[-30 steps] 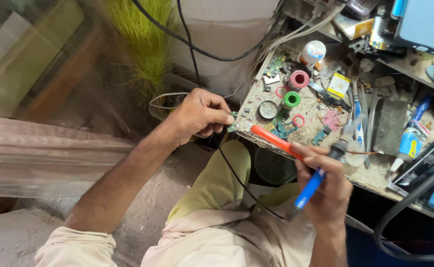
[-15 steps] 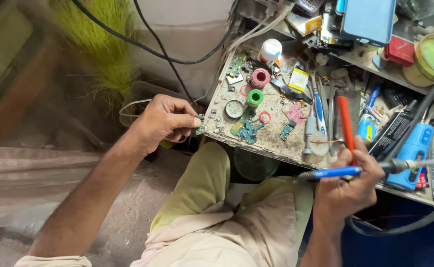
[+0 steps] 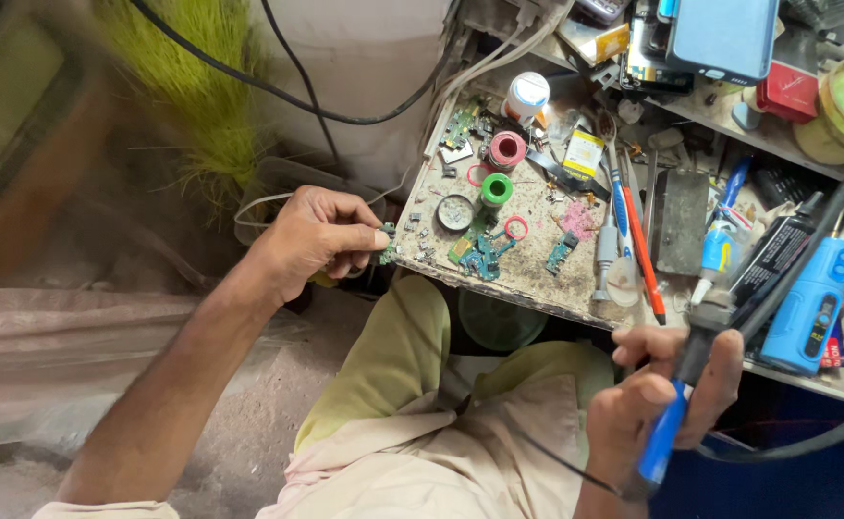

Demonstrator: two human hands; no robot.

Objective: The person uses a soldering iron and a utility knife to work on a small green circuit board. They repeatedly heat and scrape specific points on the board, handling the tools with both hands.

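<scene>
Pinching a small green circuit board (image 3: 386,244) between thumb and fingertips, the left hand (image 3: 311,240) holds it at the near left corner of the surface (image 3: 537,274), a grimy, scorched board crusted with solder flecks. The grip there is narrow and tight on the board's edge.

The right hand (image 3: 667,384) has its grip closed around a soldering iron (image 3: 676,404) with a smooth blue plastic handle and black collar, held below the surface's near edge, over the lap of pale khaki trousers; its thick black cable loops off to the right.

On the surface lie more green board fragments (image 3: 479,252), a pink spool (image 3: 507,150) and a green spool (image 3: 497,189) of wire, a round metal tin (image 3: 455,212), a thin pink ring (image 3: 516,228) and a long red-handled tool (image 3: 641,245) near the right side. A blue boxy device (image 3: 811,303) stands further right.

Compared with half a second ago, the soldering iron has swung from lying almost level to pointing steeply upward, and the right hand has dropped closer to the lap; the left hand has kept its place at the corner.
</scene>
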